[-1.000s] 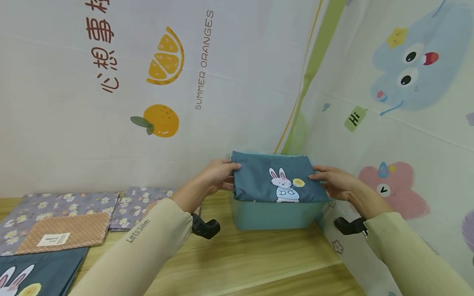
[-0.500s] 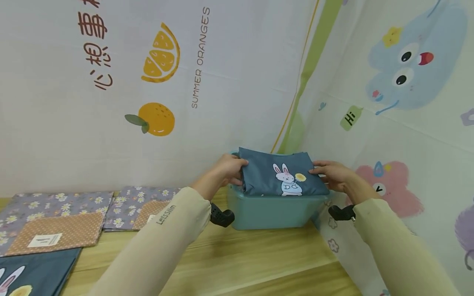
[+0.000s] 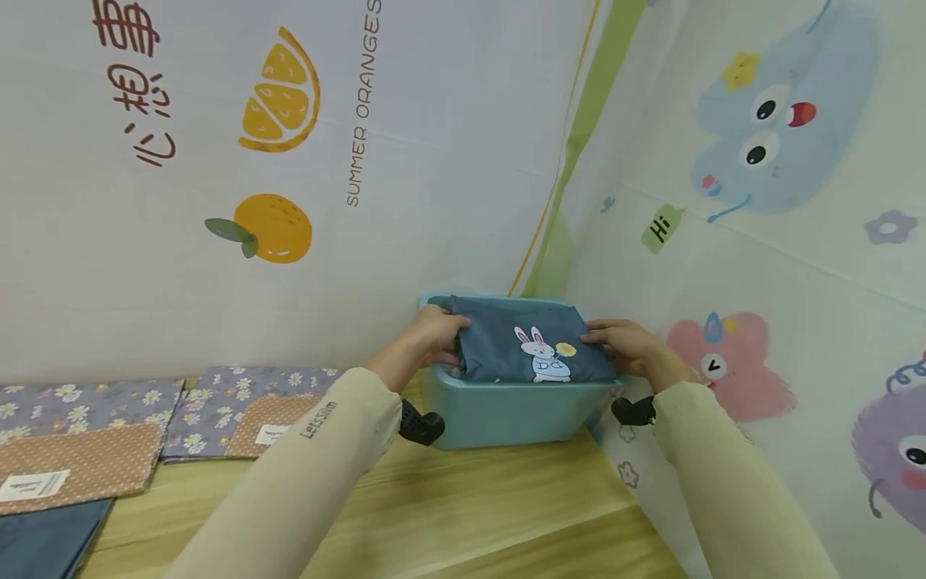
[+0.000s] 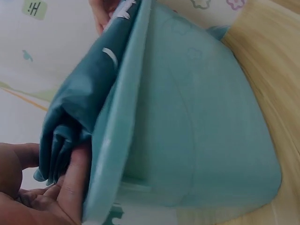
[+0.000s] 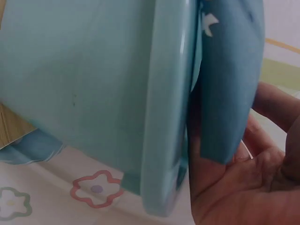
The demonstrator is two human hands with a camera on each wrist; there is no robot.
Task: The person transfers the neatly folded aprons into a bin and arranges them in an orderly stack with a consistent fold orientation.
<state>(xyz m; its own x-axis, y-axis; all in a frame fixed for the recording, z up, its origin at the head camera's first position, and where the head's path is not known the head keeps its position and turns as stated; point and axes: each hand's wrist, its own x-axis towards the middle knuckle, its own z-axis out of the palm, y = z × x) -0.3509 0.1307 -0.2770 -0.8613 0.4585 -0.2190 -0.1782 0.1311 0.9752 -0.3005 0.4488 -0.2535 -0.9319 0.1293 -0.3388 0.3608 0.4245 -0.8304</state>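
Note:
A folded dark blue cloth [image 3: 488, 342] with a white rabbit print lies level in the mouth of a light teal plastic bin [image 3: 499, 414]. My left hand [image 3: 434, 331] grips its left end, thumb on top and fingers beneath. In the left wrist view, the layered folds [image 4: 70, 126] sit between thumb and fingers, just inside the rim. On the opposite end, my right hand [image 3: 625, 344] holds the cloth's edge. The right wrist view shows that end [image 5: 229, 93] between thumb and fingers, close along the bin rim [image 5: 164, 117]. The bin's inside is mostly hidden under the cloth.
The bin stands on a wooden table [image 3: 405, 515] in the corner of two printed wall sheets. To the left lie two folded daisy-print cloths [image 3: 246, 402] with brown dotted panels. Another dark blue cloth [image 3: 43, 535] is partly visible at the lower left.
Both hands have lowered the cloth into the bin's mouth, so more of the rim shows at the front and left. The head view has turned to the right.

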